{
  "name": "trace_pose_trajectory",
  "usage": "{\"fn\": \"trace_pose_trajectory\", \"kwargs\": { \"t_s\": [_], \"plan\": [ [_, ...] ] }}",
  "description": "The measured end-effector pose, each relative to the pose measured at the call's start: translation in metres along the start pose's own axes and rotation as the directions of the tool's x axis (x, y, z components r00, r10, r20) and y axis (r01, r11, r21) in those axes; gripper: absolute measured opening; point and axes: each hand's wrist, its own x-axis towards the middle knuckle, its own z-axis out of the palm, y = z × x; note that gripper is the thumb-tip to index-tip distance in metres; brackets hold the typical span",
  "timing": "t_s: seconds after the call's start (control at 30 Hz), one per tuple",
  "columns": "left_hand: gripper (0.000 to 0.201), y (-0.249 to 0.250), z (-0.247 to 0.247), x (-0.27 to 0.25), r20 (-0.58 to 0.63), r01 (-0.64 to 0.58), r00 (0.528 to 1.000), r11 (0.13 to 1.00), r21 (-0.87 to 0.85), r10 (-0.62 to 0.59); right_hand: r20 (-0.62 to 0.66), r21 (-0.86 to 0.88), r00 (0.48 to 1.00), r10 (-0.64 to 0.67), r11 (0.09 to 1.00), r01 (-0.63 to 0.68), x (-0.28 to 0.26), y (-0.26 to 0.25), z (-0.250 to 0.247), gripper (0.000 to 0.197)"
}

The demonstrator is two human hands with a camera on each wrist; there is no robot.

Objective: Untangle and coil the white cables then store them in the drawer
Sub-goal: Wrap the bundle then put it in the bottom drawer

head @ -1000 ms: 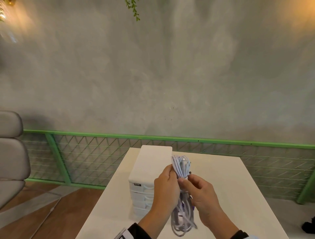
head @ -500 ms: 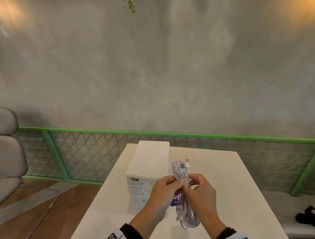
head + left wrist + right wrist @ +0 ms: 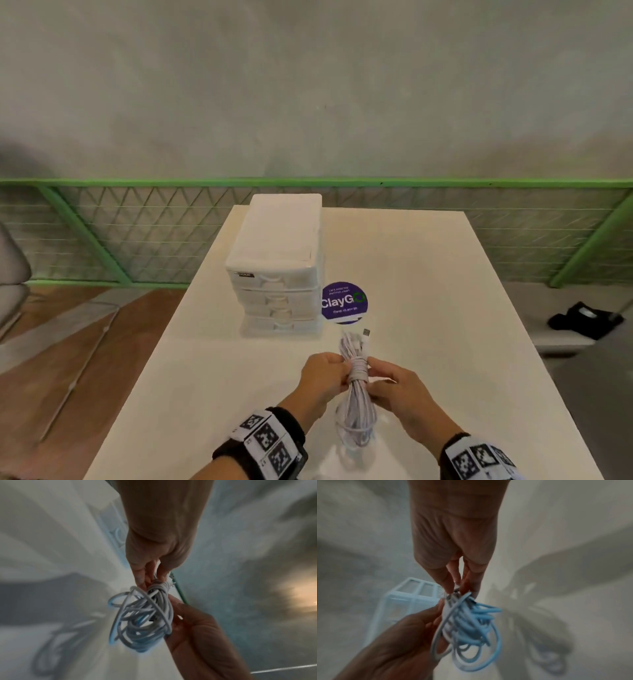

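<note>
A white table [image 3: 428, 274] carries a white drawer unit [image 3: 279, 270] with a purple round sticker [image 3: 343, 303] just beside it.

Smooth matt table [image 3: 428, 274]; plastic drawer unit [image 3: 279, 253]

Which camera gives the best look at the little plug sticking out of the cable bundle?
The head view: the plug pokes up clear above the bundle. The left wrist view shows only a blurred bit by the fingers; in the right wrist view I cannot pick it out.

The cable bundle [image 3: 358, 383] has been lowered nearer the table [image 3: 445, 308], and the purple sticker [image 3: 343, 302] beside the drawer unit [image 3: 277, 274] has been uncovered.
</note>
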Motion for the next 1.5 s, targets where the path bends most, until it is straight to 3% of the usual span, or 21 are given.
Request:
{"fn": "trace_pose_trajectory", "kwargs": {
  "t_s": [0.07, 0.2, 0.47, 0.53, 0.6, 0.63, 0.7, 0.8, 0.9, 0.97, 1.03, 1.1, 1.13, 1.2, 1.23, 1.27, 1.3, 1.33, 1.43, 1.5],
  "plan": [
    [0.029, -0.019, 0.005, 0.008, 0.01, 0.034, 0.999, 0.997, 0.069, -0.035, -0.005, 0.013, 0.999, 0.042, 0.999, -0.042, 0.002, 0.02, -0.004, 0.04],
    [0.009, -0.045, 0.013, 0.017, 0.033, 0.027, 0.999, 0.989, 0.145, -0.032, 0.026, 0.027, 0.994, 0.104, 0.994, -0.105, 0.007, 0.05, -0.01, 0.045],
    [0.016, -0.058, 0.021, 0.024, -0.006, -0.081, 0.996, 0.955, 0.286, 0.087, 0.076, 0.072, 0.992, 0.103, 0.991, -0.109, 0.012, 0.061, -0.02, 0.051],
    [0.019, -0.062, 0.02, 0.024, -0.01, -0.098, 0.994, 0.948, 0.304, 0.106, 0.094, 0.032, 0.99, 0.102, 0.994, -0.105, 0.013, 0.059, -0.022, 0.051],
    [0.01, -0.061, 0.017, 0.024, 0.001, -0.102, 0.994, 0.951, 0.294, 0.106, 0.11, -0.05, 0.988, 0.105, 0.994, -0.1, 0.016, 0.055, -0.025, 0.048],
    [0.002, -0.06, 0.015, 0.023, 0.004, -0.098, 0.995, 0.953, 0.285, 0.101, 0.092, -0.09, 0.988, 0.122, 0.989, -0.113, 0.017, 0.052, -0.026, 0.045],
    [0.014, -0.057, 0.008, 0.025, -0.031, -0.055, 0.997, 0.962, 0.268, 0.066, 0.021, -0.113, 0.986, 0.164, 0.981, -0.16, 0.021, 0.046, -0.032, 0.039],
    [0.014, -0.043, -0.005, 0.025, -0.13, 0.018, 0.992, 0.989, 0.146, 0.001, -0.07, -0.091, 0.981, 0.18, 0.978, -0.186, 0.029, 0.033, -0.043, 0.035],
    [0.013, -0.019, -0.023, 0.022, -0.209, -0.065, 0.975, 0.996, 0.059, 0.076, -0.138, -0.111, 0.978, 0.155, 0.979, -0.171, 0.034, 0.008, -0.05, 0.026],
    [0.016, 0.005, -0.034, 0.015, -0.247, -0.178, 0.949, 0.98, 0.09, 0.195, -0.168, -0.105, 0.978, 0.122, 0.984, -0.141, 0.033, -0.012, -0.048, 0.019],
    [0.016, 0.035, -0.047, 0.003, -0.272, -0.319, 0.891, 0.928, 0.192, 0.363, -0.184, -0.089, 0.98, 0.078, 0.991, -0.096, 0.033, -0.033, -0.041, 0.017],
    [0.013, 0.063, -0.063, -0.014, -0.304, -0.439, 0.778, 0.821, 0.364, 0.55, -0.186, -0.111, 0.982, 0.03, 0.993, -0.051, 0.034, -0.05, -0.025, 0.017],
    [0.013, 0.074, -0.073, -0.022, -0.332, -0.486, 0.691, 0.753, 0.444, 0.642, -0.18, -0.151, 0.984, 0.006, 0.988, -0.034, 0.036, -0.056, -0.013, 0.017],
    [0.017, 0.092, -0.096, -0.033, -0.39, -0.545, 0.472, 0.609, 0.576, 0.791, -0.161, -0.312, 0.986, -0.041, 0.95, -0.011, 0.04, -0.061, 0.016, 0.018],
    [0.021, 0.098, -0.11, -0.035, -0.4, -0.542, 0.388, 0.556, 0.63, 0.83, -0.139, -0.408, 0.988, -0.065, 0.913, 0.003, 0.043, -0.06, 0.032, 0.021],
    [0.027, 0.102, -0.126, -0.032, -0.382, -0.523, 0.355, 0.52, 0.676, 0.853, -0.106, -0.501, 0.991, -0.086, 0.865, 0.021, 0.045, -0.058, 0.05, 0.024],
    [0.034, 0.105, -0.141, -0.026, -0.337, -0.488, 0.368, 0.489, 0.723, 0.867, -0.069, -0.593, 0.993, -0.1, 0.805, 0.04, 0.048, -0.054, 0.068, 0.028],
    [0.041, 0.106, -0.157, -0.018, -0.262, -0.449, 0.414, 0.445, 0.775, 0.872, -0.033, -0.668, 0.994, -0.107, 0.742, 0.058, 0.052, -0.05, 0.086, 0.032],
    [0.049, 0.104, -0.187, 0.0, 0.001, -0.428, 0.639, 0.354, 0.832, 0.769, 0.061, -0.791, 0.996, -0.062, 0.606, 0.086, 0.066, -0.036, 0.134, 0.048],
    [0.048, 0.101, -0.194, 0.009, 0.15, -0.471, 0.731, 0.332, 0.817, 0.666, 0.065, -0.866, 0.997, -0.028, 0.495, 0.071, 0.075, -0.029, 0.158, 0.06]
  ]
}}
